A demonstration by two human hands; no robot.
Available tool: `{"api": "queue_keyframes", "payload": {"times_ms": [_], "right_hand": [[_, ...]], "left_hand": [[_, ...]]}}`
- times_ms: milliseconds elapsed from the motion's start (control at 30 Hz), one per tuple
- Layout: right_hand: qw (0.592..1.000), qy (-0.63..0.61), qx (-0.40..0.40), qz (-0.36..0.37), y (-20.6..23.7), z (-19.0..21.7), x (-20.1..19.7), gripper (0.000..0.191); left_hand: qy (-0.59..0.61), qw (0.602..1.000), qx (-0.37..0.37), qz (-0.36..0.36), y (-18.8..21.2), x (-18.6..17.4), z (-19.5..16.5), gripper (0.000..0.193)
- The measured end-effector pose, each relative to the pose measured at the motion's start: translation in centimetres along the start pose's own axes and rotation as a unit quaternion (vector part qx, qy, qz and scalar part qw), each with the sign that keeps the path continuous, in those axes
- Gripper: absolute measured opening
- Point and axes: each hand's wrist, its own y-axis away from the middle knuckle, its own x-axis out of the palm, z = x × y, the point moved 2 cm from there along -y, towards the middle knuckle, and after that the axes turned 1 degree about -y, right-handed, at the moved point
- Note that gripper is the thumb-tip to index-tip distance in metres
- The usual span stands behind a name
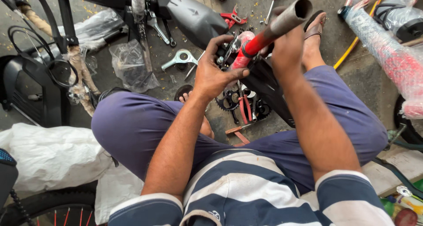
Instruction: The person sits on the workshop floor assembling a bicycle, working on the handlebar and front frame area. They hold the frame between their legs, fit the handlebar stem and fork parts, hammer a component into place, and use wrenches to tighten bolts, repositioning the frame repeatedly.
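Observation:
I sit low with my knees apart, holding a red bicycle tube [257,41] that ends in a bare grey metal pipe [291,16] pointing up towards me. My right hand [286,45] is wrapped around the tube from the right. My left hand [216,69] grips the lower end, where a black clamp ring and small metal fittings [229,49] sit; its fingers curl over them. A black mudguard [264,82] hangs under the tube.
On the concrete floor between my feet lie a chainring [229,101], red-handled pliers [244,109], spanners [179,58] and a red cutter [232,18]. A plastic bag [131,65] lies left. A wrapped red frame [392,54] stands right, black bike parts [31,82] left.

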Motion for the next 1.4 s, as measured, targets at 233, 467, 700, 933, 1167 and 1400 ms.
{"api": "queue_keyframes", "payload": {"times_ms": [233, 467, 700, 933, 1167, 1400], "right_hand": [[0.994, 0.027, -0.100, 0.020, 1.4, 0.6, -1.1, 0.019], [0.954, 0.181, -0.238, 0.023, 4.3, 3.7, 1.5, 0.029], [0.953, 0.203, -0.224, 0.023, 3.1, 2.3, 0.5, 0.023], [0.991, -0.083, 0.100, 0.017, -1.6, -0.4, -0.2, 0.016], [0.939, 0.236, -0.250, 0.002, 2.9, 1.8, 0.5, 0.025], [0.995, -0.061, 0.078, -0.010, -1.1, 0.2, 0.3, 0.018]], "left_hand": [[0.040, 0.999, -0.019, 0.000, 0.1, -0.1, -0.4, 0.086], [0.022, 1.000, -0.004, -0.005, 0.1, -0.5, -0.9, 0.085], [-0.010, 0.999, -0.038, -0.002, 0.2, -0.5, -0.5, 0.086], [0.006, 1.000, 0.016, 0.006, 0.0, -0.5, -0.8, 0.085], [-0.008, 1.000, -0.007, 0.012, 0.0, -0.5, -0.7, 0.086], [-0.053, 0.998, 0.027, 0.009, 0.0, -0.7, -0.6, 0.084]]}}
